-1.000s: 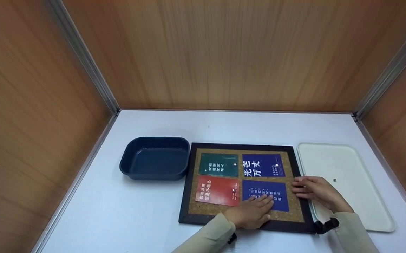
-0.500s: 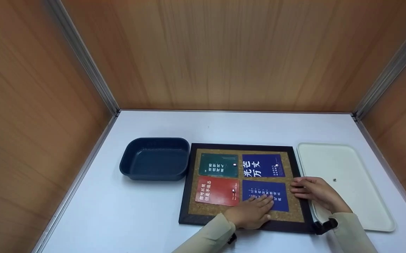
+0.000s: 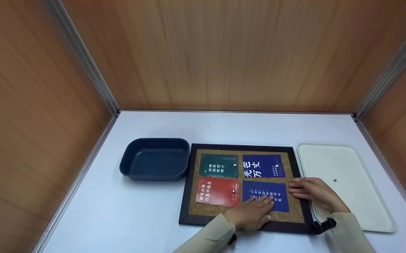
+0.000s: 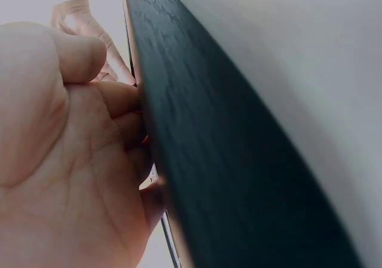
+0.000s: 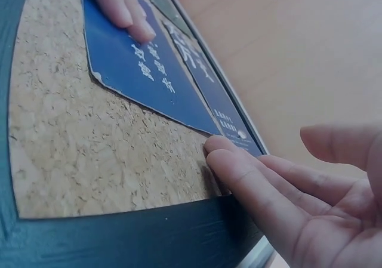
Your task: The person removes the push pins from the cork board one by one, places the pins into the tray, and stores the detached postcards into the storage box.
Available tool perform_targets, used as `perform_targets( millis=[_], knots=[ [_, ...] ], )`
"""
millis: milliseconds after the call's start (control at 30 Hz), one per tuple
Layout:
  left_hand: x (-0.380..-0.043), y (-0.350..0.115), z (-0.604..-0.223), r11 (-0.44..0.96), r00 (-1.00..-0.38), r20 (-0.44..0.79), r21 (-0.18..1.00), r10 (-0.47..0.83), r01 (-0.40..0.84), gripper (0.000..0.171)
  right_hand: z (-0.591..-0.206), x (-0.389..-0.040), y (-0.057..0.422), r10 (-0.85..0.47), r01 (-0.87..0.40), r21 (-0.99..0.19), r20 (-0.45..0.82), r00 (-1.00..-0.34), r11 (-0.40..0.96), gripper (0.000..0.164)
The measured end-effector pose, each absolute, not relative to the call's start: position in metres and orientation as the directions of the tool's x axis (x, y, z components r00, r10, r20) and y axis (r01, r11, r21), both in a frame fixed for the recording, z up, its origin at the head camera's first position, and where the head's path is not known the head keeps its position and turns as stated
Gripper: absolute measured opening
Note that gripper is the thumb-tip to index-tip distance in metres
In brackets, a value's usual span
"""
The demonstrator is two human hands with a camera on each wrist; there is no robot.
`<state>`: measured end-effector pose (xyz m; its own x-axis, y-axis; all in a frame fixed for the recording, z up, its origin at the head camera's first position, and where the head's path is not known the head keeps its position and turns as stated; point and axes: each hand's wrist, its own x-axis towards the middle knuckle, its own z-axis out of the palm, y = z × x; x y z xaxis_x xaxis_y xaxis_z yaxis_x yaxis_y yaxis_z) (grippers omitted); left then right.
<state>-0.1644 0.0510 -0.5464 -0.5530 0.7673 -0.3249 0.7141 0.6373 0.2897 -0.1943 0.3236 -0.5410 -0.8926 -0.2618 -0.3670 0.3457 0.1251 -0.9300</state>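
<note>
My left hand (image 3: 250, 212) lies with straight fingers on the lower-right blue card (image 3: 281, 198), near the front edge of a black-framed cork board (image 3: 241, 147). My right hand (image 3: 315, 193) reaches over the board's right side. In the right wrist view its fingertips (image 5: 224, 154) touch the cork close to the card's right edge, with the thumb held apart and nothing seen between them. A red card (image 3: 213, 193), a green card (image 3: 217, 160) and another blue card (image 3: 264, 158) lie on the cork, each with a small shiny pin at its right side.
A dark blue rectangular dish (image 3: 154, 175) stands against the board's left side. To the right lies a pale tray (image 3: 361, 196), with one small pin (image 3: 335, 180) on it. Wooden panels (image 3: 224, 56) enclose the white table (image 3: 125, 218) at the back and sides.
My right hand has slid slightly left, its fingertips moving nearer to the lower-right blue card. The left hand stays in place on that card.
</note>
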Motion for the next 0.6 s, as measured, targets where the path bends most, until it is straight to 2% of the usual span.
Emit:
perform_targets(
  millis=[367,600],
  knots=[
    [-0.1632,0.0503,-0.5444,0.642,-0.552,-0.333,0.311,0.764,0.701,0.054,-0.5419,-0.1952,0.3186,-0.249,0.378,-0.922,-0.387,-0.888,0.086,0.054],
    [-0.1639,0.0509,-0.5452,0.648,-0.554,-0.34,0.319,0.76,0.692,0.054,-0.5448,-0.194,0.318,-0.246,0.367,-0.928,-0.371,-0.895,0.064,0.059]
  ],
)
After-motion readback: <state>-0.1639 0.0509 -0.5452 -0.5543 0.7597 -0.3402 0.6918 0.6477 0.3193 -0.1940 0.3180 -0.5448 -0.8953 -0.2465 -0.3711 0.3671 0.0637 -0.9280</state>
